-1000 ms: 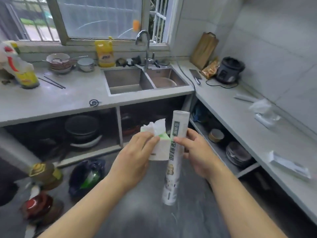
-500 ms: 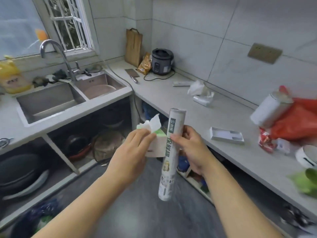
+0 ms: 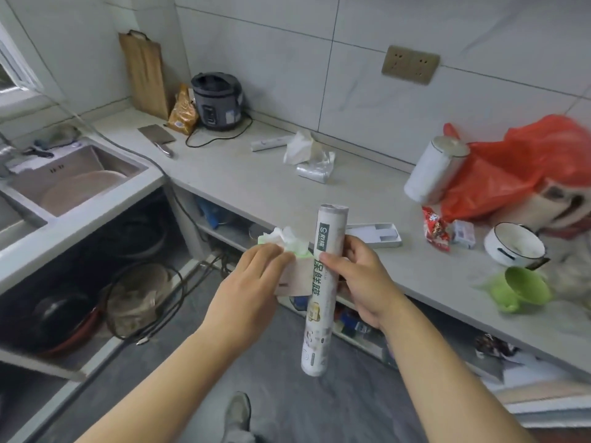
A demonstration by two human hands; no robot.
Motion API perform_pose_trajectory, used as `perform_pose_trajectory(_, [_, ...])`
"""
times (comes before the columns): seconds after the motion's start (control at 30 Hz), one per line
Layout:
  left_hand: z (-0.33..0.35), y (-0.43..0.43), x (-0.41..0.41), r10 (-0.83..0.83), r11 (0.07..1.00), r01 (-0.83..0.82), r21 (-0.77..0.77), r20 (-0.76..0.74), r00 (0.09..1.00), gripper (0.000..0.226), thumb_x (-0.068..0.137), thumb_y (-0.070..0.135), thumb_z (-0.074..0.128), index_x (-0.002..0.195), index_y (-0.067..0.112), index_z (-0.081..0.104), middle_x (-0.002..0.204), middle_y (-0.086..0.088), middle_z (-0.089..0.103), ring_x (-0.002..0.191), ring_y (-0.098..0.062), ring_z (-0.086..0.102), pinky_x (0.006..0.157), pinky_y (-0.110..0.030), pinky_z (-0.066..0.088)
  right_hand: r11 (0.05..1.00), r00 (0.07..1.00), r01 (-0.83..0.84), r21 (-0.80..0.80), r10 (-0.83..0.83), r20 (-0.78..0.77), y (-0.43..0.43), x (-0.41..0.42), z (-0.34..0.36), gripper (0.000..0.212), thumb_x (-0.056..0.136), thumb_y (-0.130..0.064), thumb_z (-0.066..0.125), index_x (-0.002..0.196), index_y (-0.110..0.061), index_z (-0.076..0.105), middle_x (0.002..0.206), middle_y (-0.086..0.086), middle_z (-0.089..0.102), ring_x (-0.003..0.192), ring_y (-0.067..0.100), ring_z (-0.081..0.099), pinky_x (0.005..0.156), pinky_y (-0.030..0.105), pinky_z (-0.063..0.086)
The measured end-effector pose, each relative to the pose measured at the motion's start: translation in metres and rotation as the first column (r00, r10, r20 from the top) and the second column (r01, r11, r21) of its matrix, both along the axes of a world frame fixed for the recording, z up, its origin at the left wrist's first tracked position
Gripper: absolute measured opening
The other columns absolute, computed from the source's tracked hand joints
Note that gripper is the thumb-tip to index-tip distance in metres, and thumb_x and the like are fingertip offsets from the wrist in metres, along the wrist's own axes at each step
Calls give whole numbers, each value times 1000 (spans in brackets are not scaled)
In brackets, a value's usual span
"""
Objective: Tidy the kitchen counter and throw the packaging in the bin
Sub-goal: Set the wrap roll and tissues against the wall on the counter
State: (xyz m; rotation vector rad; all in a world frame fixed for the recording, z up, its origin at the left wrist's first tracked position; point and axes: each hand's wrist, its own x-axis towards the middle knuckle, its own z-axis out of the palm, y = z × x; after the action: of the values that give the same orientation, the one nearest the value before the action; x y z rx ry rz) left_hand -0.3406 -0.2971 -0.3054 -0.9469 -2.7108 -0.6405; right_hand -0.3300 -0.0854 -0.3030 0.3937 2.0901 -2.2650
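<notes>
KITCHEN CLEAR-UP: A person stands in the corner of a kitchen with both hands full, held out over the floor just in front of the worktop point(image 3: 243, 187). The right hand point(image 3: 363, 282) grips a roll of cling film point(image 3: 321, 302) around its upper third, thumb across the printed face. The tube is upright and its lower end hangs free.

By its look the roll is light and stiff, with a smooth wrapper that may slip. A grip nearer its middle would likely steady it. The left hand point(image 3: 252, 282) pinches a carton point(image 3: 295, 279) held against the roll, with crumpled tissue point(image 3: 284, 239) bulging from the open top. Both are probably near weightless and easily crushed, and the loose tissue could fall out if the carton tips. A hold that covers the top seems safer.

The roll is white, with dark green lettering down its length and a green label below its capped end. The carton is pale with a green band at its top edge. The tissue is white, tinged with green.

More likely candidates for the bin lie on the worktop behind:
- a crumpled wrapper point(image 3: 307, 155)
- a shallow white tray point(image 3: 383, 233) at the front edge
- a red snack packet point(image 3: 435, 230) beside a red plastic bag point(image 3: 511, 167)

No bin is in view.
</notes>
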Motion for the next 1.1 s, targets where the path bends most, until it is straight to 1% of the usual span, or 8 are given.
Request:
perform_pose_trajectory(0.1, [-7,-3,-31,-74,997,74,37,-4,997,75,59,-10,64,130,11,55,131,-3,51,126,-26,46,82,-33,54,999,999,40,21,-40,16,-4,-21,1,24,88,-21,72,108,-33,68,110,-6,74,100,16,72,75,33,56])
perform_pose_trajectory(0.17, [-8,-8,-54,-116,991,116,62,-1,993,75,60,-8,64,132,12,53,132,-2,49,127,-26,45,88,-33,52,998,998,58,38,-60,29,-9,-38,5,23,83,-27,73,102,-40,69,111,-8,73,101,16,72,78,36,56])
perform_pose_trajectory(0.23, [-7,-13,-77,-132,988,131,81,5,991,77,59,-9,64,131,12,52,132,-1,49,126,-26,45,85,-33,53,995,996,81,50,-83,30,-15,-54,9,26,80,-30,75,102,-42,68,114,-10,72,103,15,71,80,38,56])
perform_pose_trajectory(0.33, [-4,-16,-105,-147,985,145,92,11,989,79,56,-10,65,130,14,53,131,1,50,124,-24,46,77,-29,53,988,990,139,67,-141,18,-20,-74,12,34,79,-31,76,111,-36,66,117,-11,71,104,13,70,82,39,55])
perform_pose_trajectory(0.43, [-5,-12,-123,-194,976,193,96,4,981,79,55,-12,65,129,12,54,129,-2,51,124,-25,46,84,-30,50,977,979,203,73,-204,9,-18,-83,11,39,79,-28,76,116,-30,64,116,-9,71,105,14,70,85,42,56])
perform_pose_trajectory(0.67, [-17,8,-148,-262,960,260,105,6,965,77,56,-14,62,129,10,54,128,-5,52,122,-28,47,91,-34,50,960,961,271,71,-274,36,0,-94,4,34,90,-15,72,122,-22,62,118,-3,71,108,20,69,95,50,55])
perform_pose_trajectory(0.97, [-29,60,-180,-253,967,253,10,45,966,73,59,-16,63,128,8,59,127,-6,56,123,-29,49,79,-41,56,957,955,291,4,-291,62,62,-116,-29,33,88,-22,73,120,-23,63,117,-4,72,107,20,70,87,49,57])
perform_pose_trajectory(1.1, [-33,93,-196,-250,967,252,-25,56,967,73,59,-14,64,127,11,59,128,-4,55,122,-27,49,67,-38,57,947,945,322,-16,-320,63,98,-136,-37,31,89,-22,72,118,-26,62,115,-6,72,105,19,70,86,46,57])
